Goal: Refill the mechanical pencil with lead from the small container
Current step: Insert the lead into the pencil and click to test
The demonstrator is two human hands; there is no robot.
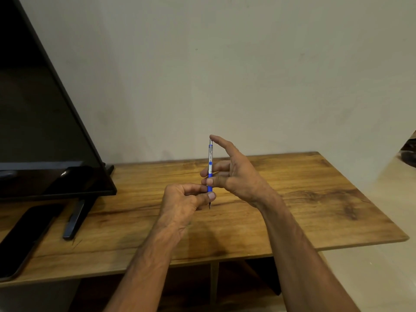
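Note:
A blue and silver mechanical pencil (210, 164) stands upright above the wooden table (292, 199), tip pointing down. My left hand (184, 203) pinches its blue grip near the tip between thumb and fingers. My right hand (234, 174) curls its lower fingers round the barrel, and its index finger rests on the pencil's top end. No lead container shows anywhere in the head view.
A dark TV screen (45, 131) on a black stand (76, 219) fills the left side. A black phone (24, 242) lies flat at the table's front left. A plain wall rises behind the table. Something dark sits at the far right edge (409, 154).

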